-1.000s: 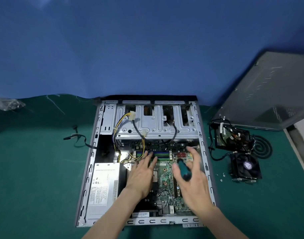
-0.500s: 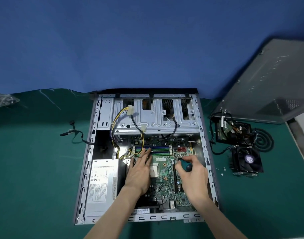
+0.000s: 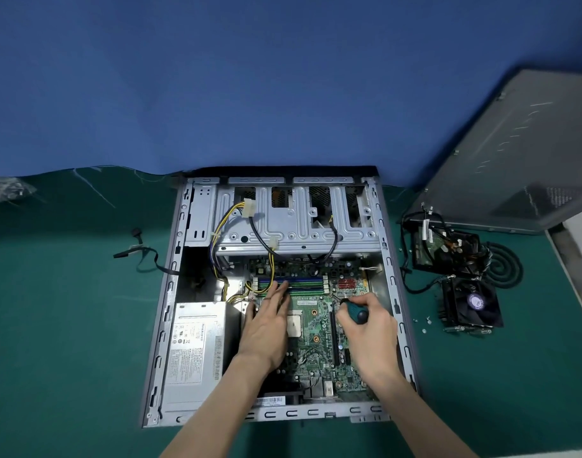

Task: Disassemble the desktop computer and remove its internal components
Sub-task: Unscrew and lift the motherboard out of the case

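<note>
Two hands work inside the case [image 3: 170, 292], which lies open on the green mat. My left hand [image 3: 266, 328] rests flat on the motherboard [image 3: 312, 328], fingers straight and reaching the RAM [image 3: 303, 282], I judge to steady the board. My right hand [image 3: 369, 335] is wrapped round the screwdriver [image 3: 357, 313], tip angled down at the board, probably onto a mounting screw; the tip itself is too small to make out. The case is stamped grey sheet metal with punched slots, the board green and studded, and the handle teal with a rounded dark cap.
</note>
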{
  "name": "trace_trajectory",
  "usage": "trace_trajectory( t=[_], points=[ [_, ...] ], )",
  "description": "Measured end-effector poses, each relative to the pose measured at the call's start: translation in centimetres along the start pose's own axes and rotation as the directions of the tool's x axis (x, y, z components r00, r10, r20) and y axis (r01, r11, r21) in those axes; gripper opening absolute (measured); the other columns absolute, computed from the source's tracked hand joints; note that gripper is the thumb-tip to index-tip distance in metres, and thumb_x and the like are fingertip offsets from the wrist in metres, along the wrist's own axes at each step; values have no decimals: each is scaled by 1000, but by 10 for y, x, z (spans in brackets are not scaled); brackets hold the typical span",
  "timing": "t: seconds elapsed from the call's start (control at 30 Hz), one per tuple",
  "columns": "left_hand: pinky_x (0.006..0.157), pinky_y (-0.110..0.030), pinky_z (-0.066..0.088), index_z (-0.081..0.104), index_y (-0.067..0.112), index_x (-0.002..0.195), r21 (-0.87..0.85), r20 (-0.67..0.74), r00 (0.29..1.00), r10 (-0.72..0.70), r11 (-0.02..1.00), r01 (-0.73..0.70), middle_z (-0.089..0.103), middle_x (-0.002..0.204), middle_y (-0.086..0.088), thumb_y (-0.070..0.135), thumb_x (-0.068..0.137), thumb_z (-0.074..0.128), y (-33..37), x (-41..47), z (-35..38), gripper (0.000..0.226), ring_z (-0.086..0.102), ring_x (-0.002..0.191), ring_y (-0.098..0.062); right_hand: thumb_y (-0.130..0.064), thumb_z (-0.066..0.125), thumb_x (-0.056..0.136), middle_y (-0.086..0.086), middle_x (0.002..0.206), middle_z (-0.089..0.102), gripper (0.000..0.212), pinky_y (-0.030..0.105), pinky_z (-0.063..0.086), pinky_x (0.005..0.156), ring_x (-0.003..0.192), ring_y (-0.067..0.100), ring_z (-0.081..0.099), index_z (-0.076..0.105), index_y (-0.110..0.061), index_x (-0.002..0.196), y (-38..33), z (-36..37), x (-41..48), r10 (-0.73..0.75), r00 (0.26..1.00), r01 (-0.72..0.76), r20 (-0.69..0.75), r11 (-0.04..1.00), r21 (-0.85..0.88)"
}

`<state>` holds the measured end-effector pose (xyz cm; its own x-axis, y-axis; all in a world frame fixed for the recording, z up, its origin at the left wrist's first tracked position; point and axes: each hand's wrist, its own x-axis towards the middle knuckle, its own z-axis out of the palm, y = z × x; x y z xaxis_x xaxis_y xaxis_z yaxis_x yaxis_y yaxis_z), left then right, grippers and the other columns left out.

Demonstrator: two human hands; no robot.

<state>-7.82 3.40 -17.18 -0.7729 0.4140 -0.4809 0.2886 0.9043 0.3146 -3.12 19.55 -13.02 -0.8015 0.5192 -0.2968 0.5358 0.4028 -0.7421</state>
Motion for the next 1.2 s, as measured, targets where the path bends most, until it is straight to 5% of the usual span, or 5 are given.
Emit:
trace_trajectory(
  t=[0.53,0.77,0.93,1.13,1.2],
  points=[
    [120,-41,2,7,13,153,24,-48,998,47,999,-46,-8,160,0,-6,87,47,3,1,-3,79,-16,145,-16,-21,63,90,-5,62,59,12,15,39,44,50,5,50,55,-13,84,-3,2,6,-8,999,11,41,997,-73],
    [112,-33,31,28,28,148,-618,-159,981,116,763,-190,42,147,1,21,87,65,56,19,-27,72,37,136,-15,-36,59,90,0,67,58,28,29,32,46,59,18,54,48,-13,78,-31,4,38,32,997,-14,70,970,-244],
    [91,-35,48,58,25,129,-640,-251,967,42,743,-198,67,117,-3,15,87,61,56,29,-35,44,59,111,-20,-41,63,82,-1,79,60,41,27,33,47,70,22,58,42,-12,101,-44,-2,42,70,988,-12,140,927,-375],
    [72,-30,50,68,15,107,-673,-309,950,-42,716,-187,71,90,0,16,86,63,57,31,-29,22,63,80,-13,-6,76,77,7,82,56,23,37,49,63,72,25,55,58,-4,91,-45,-7,20,-537,843,491,-19,784,-379],
    [74,-31,51,67,16,109,-669,-297,953,-65,726,-159,71,92,-1,15,83,66,58,34,-30,25,62,79,-16,15,72,71,12,81,59,26,20,49,74,72,24,57,64,5,93,-44,-10,23,-591,806,556,-3,760,-336]
  ],
)
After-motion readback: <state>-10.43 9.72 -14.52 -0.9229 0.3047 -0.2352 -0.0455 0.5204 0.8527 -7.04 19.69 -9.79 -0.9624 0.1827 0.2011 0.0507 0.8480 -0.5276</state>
